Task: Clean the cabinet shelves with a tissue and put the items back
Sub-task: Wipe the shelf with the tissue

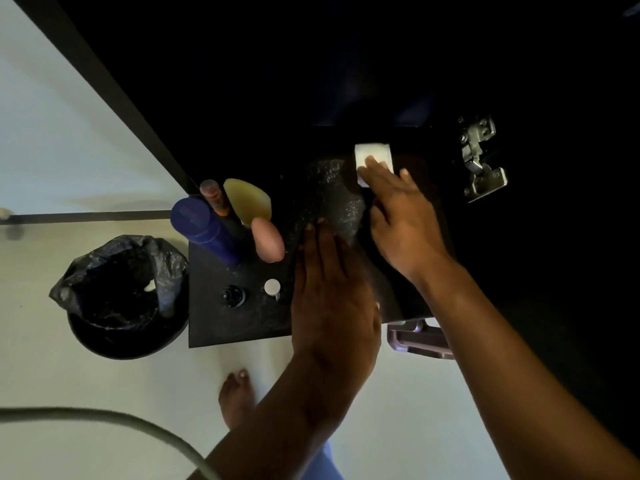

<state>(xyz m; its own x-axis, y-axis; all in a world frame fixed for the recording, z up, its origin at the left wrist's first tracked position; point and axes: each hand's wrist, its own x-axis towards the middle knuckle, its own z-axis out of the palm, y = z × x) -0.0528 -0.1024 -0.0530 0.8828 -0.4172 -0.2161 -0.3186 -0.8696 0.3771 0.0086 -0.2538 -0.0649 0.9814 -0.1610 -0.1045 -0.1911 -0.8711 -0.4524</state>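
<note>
The white tissue (374, 160) sits folded on the dark shelf (242, 323), right at the far end, and the right hand (403, 220) is on it, fingers stretched long and flat, fingertips pressing the tissue's near edge down against the surface. No pinch there, just a flat, spread palm over the tissue. Just left of the tissue, a crinkly patch of clear plastic wrap (329, 199) lies on the shelf, catching the light. The left hand (332, 306) is laid out flat below that wrap, nearer the camera than the tissue, fingers straight and together, fingertips touching the wrap's near edge, gripping nothing.

Further left of the tissue, a cluster of toiletries stands upright: a blue bottle (204, 230), an orange-collared dark tube (218, 202) just behind it, a yellowish rounded container (247, 200) and a pink one (267, 240) touching it. Nearer than those, a black cap (234, 296) and a small white cap (272, 287) stand side by side.

Right of the tissue, a metal hinge (479, 157) shines in the dark cabinet. Far left on the pale floor stands a black bin (124, 299) with a bag liner. A bare foot (237, 398) shows below the shelf edge.
</note>
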